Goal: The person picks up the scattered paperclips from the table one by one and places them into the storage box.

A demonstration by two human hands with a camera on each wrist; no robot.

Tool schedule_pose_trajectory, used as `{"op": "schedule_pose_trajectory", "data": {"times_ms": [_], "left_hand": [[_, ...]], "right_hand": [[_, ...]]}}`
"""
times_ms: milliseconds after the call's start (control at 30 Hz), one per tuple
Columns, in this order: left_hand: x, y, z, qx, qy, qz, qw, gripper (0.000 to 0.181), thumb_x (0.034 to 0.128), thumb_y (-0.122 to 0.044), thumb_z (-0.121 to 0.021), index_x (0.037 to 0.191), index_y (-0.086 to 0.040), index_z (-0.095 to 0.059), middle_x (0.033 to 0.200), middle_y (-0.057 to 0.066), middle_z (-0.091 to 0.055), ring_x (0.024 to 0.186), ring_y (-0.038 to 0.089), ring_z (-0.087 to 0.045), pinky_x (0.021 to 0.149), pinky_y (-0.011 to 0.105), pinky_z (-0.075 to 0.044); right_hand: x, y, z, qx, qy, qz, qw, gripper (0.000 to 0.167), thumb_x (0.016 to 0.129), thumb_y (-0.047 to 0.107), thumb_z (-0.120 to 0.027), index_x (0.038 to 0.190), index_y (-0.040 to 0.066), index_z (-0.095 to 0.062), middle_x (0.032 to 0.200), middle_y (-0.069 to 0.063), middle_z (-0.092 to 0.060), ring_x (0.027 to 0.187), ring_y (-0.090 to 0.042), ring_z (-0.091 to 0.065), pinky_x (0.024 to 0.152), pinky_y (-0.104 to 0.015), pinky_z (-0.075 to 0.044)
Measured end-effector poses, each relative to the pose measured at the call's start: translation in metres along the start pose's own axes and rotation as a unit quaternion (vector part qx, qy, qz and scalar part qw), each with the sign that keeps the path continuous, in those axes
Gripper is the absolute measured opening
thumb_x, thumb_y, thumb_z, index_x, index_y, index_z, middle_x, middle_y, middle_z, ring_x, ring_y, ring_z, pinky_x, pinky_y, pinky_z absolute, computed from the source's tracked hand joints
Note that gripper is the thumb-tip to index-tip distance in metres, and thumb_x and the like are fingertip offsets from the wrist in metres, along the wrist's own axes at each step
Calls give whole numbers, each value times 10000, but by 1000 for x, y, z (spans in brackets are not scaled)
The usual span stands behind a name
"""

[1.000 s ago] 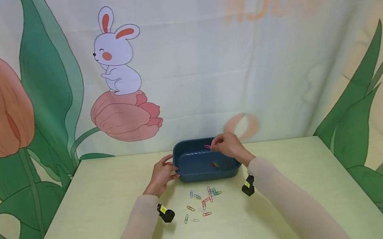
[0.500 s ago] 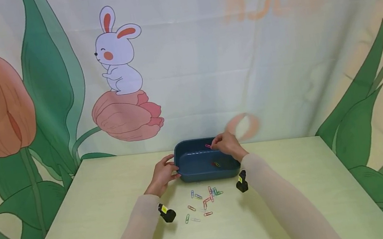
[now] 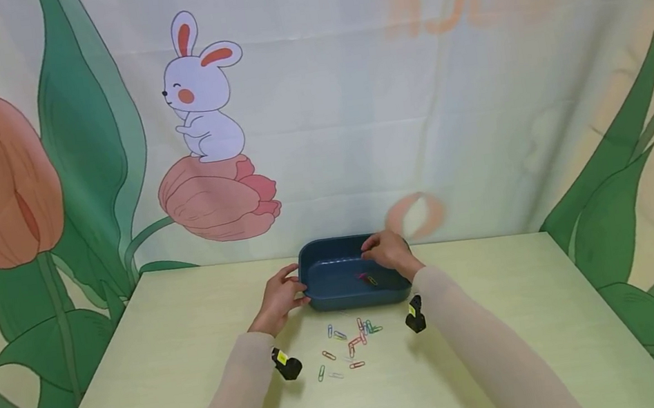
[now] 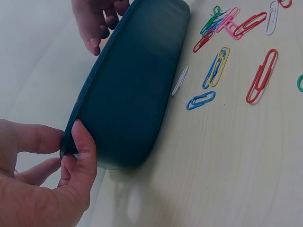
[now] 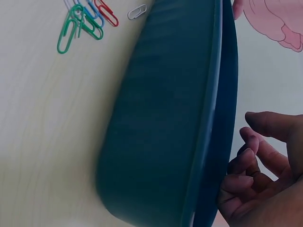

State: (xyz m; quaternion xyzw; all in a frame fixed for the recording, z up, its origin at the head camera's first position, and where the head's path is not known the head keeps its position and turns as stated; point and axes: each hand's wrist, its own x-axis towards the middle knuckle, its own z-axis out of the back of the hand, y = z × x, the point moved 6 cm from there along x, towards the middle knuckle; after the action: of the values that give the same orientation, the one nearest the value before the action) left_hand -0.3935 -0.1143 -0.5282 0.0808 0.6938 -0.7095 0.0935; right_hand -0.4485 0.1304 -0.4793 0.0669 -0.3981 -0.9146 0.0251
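A dark blue plastic bin [image 3: 341, 302] stands at the back of the table. My left hand [image 3: 279, 301] holds its left end; in the left wrist view the thumb [image 4: 84, 142] presses the outer wall and the fingers are at the rim. Over the bin's right part hovers my right hand [image 3: 390, 252], holding nothing, with thumb and forefinger apart in the right wrist view and the other fingers loosely bent. Inside the bin lie a pink paper clip [image 3: 362, 276] and a yellowish paper clip [image 3: 373, 281], close together; whether others are beneath is too small to tell.
Several paper clips lie scattered on the table [image 3: 211, 360] in front of the bin, among them a red clip [image 4: 262, 75], a blue clip [image 4: 200, 100] and a green clip [image 5: 67, 35]. A curtain [image 3: 322, 128] printed with flowers and a rabbit hangs behind the table.
The pink paper clip that my right fingers pinched has been let go and lies on the bin's floor. The left hand still holds the bin's end.
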Motion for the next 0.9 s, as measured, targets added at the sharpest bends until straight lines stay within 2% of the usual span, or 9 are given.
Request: {"op": "schedule_pose_trajectory", "data": {"times_ms": [233,467,733,900], "left_hand": [[0,0,1,-16,-17,-25,10000,589,916,20,-524,1476,-130,-424,1211,184,-481,913,291,-601,736,285,-587],[0,0,0,-43,-3,-42,10000,594,912,14,-528,1477,-137,-425,1212,176,-478,946,310,-594,724,271,-583],[2,3,0,-79,75,-74,9999,599,914,20,-518,1485,-128,-413,1238,204,-458,866,244,-577,708,270,-579],[1,2,-1,-77,108,-58,9999,598,915,24,-511,1485,-124,-413,1247,208,-453,850,238,-581,779,337,-590]], "right_hand": [[-10,2,7,116,-2,244,9996,246,894,239,-698,1099,106,-720,1063,-71,-702,984,-264,-634,870,-421,-515],[-22,8,15,320,142,219,9991,222,902,280,-698,1086,157,-710,963,-47,-662,956,-314,-619,797,-382,-484],[-43,10,19,188,151,605,9979,224,912,284,-694,1114,187,-707,840,-93,-634,674,-199,-516,662,-327,-435],[-55,5,16,160,126,714,9972,234,908,286,-699,1123,196,-704,743,-61,-588,583,-167,-438,643,-319,-417]]}}
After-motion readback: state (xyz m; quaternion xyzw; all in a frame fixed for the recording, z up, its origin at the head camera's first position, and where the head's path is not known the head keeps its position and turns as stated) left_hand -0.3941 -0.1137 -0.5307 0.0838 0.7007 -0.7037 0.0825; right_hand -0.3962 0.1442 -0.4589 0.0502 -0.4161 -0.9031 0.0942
